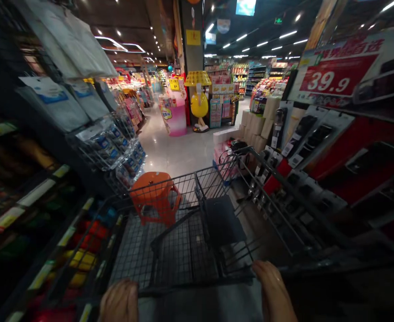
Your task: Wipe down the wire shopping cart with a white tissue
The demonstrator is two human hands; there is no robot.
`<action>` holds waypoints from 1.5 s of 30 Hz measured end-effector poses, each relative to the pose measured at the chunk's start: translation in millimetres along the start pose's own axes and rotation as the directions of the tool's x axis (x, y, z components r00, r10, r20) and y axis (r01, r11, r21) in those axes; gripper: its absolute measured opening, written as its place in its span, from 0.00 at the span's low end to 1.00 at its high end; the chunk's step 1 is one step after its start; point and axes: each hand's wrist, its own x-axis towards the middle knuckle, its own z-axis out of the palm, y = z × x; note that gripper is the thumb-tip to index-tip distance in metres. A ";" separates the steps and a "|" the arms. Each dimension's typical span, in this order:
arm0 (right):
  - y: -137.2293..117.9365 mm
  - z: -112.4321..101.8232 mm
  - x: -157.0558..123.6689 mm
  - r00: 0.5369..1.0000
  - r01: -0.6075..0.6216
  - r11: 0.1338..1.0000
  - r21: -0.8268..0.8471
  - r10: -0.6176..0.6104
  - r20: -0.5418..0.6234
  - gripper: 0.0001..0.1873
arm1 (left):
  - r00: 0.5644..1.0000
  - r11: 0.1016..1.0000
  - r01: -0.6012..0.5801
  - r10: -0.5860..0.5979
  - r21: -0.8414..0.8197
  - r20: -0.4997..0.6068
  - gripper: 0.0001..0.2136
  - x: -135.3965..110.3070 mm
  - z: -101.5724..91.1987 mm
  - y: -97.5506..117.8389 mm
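A dark wire shopping cart [183, 250] stands right in front of me, its handle [183, 288] running across the bottom of the view. My left hand [119, 300] is closed on the left part of the handle, and my right hand [273, 288] grips it farther right. The lower parts of both hands are cut off by the frame. A dark flat child-seat panel [223, 219] sits inside the cart. An orange plastic stool [155, 197] shows through the wire at the far left; I cannot tell whether it is in the cart or behind it.
Packaged goods hang on a rack [110, 143] at the left. Belts in packages [304, 134] hang at the right under a price sign [337, 80]. Ahead, a shiny floor [160, 152] leads to a pink display [177, 118] and a pillar [193, 53].
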 end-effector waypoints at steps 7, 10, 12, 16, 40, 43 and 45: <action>-48.3 -7.2 6.0 0.983 -0.112 0.993 0.021 0.108 0.147 0.30 | 0.926 0.993 0.072 -0.033 -0.091 0.375 0.16 9.8 -22.1 83.0; -71.6 -7.9 12.5 0.965 -0.164 0.986 0.041 0.151 0.213 0.30 | 0.881 0.986 0.036 0.044 -0.161 0.470 0.22 11.2 -30.4 134.9; -83.4 -6.7 16.5 0.954 -0.143 0.986 0.083 0.115 0.277 0.30 | 0.837 0.991 0.077 -0.006 -0.107 0.548 0.24 17.7 -36.5 157.8; -94.8 -5.7 19.4 0.938 -0.123 0.986 0.111 0.079 0.338 0.29 | 0.759 0.995 0.094 -0.047 -0.038 0.650 0.25 34.8 -46.8 163.9; -127.8 -8.9 21.6 0.920 -0.251 0.966 -0.059 0.257 0.296 0.32 | 0.494 0.989 0.029 0.114 -0.148 0.862 0.33 69.6 -47.4 59.2; -146.0 1.4 25.6 0.915 -0.292 0.954 -0.074 0.301 0.270 0.30 | 0.472 0.988 0.012 0.132 -0.157 0.872 0.33 71.8 -44.1 43.3; -158.0 7.1 30.5 0.915 -0.320 0.944 -0.074 0.329 0.233 0.30 | 0.457 0.985 0.000 0.151 -0.170 0.877 0.34 73.2 -41.5 32.2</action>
